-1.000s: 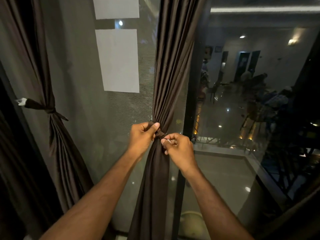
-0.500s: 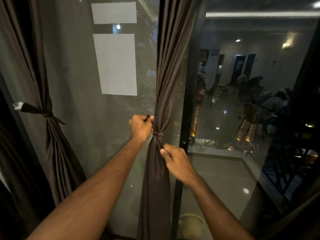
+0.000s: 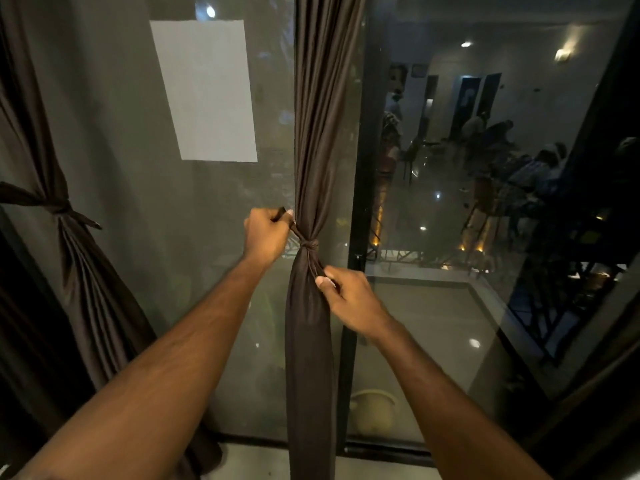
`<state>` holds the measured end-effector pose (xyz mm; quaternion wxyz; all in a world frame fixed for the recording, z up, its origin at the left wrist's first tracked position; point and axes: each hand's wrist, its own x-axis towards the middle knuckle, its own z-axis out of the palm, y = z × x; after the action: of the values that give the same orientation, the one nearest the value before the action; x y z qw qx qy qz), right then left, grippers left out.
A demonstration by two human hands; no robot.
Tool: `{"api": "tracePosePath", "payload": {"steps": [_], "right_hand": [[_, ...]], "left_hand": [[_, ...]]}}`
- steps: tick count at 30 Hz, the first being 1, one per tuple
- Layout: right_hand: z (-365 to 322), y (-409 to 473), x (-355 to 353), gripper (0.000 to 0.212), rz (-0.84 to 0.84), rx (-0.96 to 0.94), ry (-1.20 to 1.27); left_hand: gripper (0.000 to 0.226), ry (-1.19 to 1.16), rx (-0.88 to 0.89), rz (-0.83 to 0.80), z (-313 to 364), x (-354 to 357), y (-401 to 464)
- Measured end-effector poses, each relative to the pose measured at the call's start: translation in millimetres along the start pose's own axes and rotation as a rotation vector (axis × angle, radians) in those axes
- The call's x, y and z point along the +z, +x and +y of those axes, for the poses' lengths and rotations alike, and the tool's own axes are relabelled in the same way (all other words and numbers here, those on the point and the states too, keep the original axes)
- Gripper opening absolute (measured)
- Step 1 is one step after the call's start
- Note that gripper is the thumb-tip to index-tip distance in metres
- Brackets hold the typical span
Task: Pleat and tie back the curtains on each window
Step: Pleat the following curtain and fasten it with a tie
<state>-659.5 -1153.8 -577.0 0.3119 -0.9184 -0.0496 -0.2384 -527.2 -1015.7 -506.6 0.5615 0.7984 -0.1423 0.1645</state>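
At the middle of the window, against the black frame post (image 3: 360, 168), the brown centre curtain (image 3: 322, 98) hangs gathered into a tight column, and there's the tie-back band (image 3: 309, 244) cinched round it with a knot showing at its waist. That knot looks nearly finished to me; I'd judge this is the tightening pull. Over on the far left, the left curtain (image 3: 86, 271) is bunched and bound with its own tie (image 3: 57, 206), tails sticking out, so that one reads as done. At the right edge there's dark drapery, too dim to say whether it's tied. So: one curtain bound, this one being snugged, and anything beyond can't be judged from here.

Now the hands. The left hand (image 3: 266, 233) sits up and to the left of the knot, fingers curled into a fist around one tail of the band, the strip running taut from fist down to knot. The right hand (image 3: 349, 299) is lower, just below and right of the knot, thumb and fingers pinching what seems to be the other tail against the curtain's edge; exactly what it holds is partly hidden. Both forearms reach up from the bottom corners, pulling in opposite directions. A white paper sheet (image 3: 207, 91) is stuck to the glass.
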Motion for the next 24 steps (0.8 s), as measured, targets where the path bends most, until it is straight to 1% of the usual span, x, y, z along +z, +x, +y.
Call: {"api": "tracePosePath", "payload": {"steps": [5,8,11,13,18,21,24], "right_hand": [[3.7,7.1,-5.6,0.029,0.081,0.065,-0.169],[-0.6,13.6,-9.7,0.027,0.097,0.123,-0.217],[-5.9,16.8,-14.5,0.027,0.087,0.176,-0.255],[-6.5,17.7,-18.4,0.022,0.086,0.204,-0.278],[-2.1,15.3,-28.3,0.014,0.089,0.255,-0.298],[0.5,12.0,-40.3,0.012,0.112,0.294,-0.32],[3.2,5.7,-61.6,0.009,0.127,0.367,-0.367]], "left_hand": [[0.039,-0.09,0.073,-0.129,-19.0,0.4,-9.7],[0.037,-0.116,0.133,-0.191,-16.7,-1.1,-18.1],[0.037,-0.099,0.177,-0.278,-14.1,-1.7,-24.2],[0.035,-0.091,0.192,-0.354,-14.7,0.1,-28.6],[0.038,-0.024,0.321,-0.529,-14.1,13.3,-43.9],[0.037,0.025,0.386,-0.592,-2.7,25.2,-45.0],[0.039,0.034,0.395,-0.626,9.1,38.5,-37.6]]}}
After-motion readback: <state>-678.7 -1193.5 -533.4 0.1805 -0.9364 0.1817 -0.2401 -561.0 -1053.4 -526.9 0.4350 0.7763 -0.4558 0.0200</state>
